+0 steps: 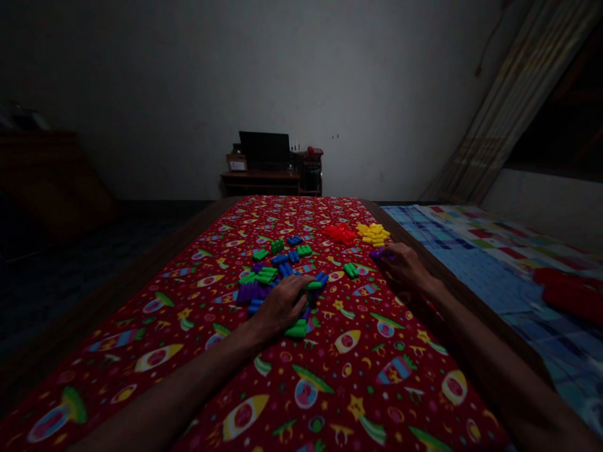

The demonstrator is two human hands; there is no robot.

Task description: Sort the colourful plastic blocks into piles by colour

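Note:
My left hand (282,304) lies palm down on a mixed heap of plastic pieces (273,273) in green, blue and purple, fingers curled over a few of them near a green piece (296,329). My right hand (402,267) rests near the table's right edge, its fingers closed on a purple piece (379,253). Beyond it lie a red pile (340,234) and a yellow pile (374,233), each sorted by colour. The table wears a red cloth with a rocket pattern (358,370).
A blue checked mat (475,257) with red objects (570,292) lies to the right of the table. A low desk with a dark screen (271,163) stands against the far wall. The room is dim; a curtain (509,107) hangs at the right.

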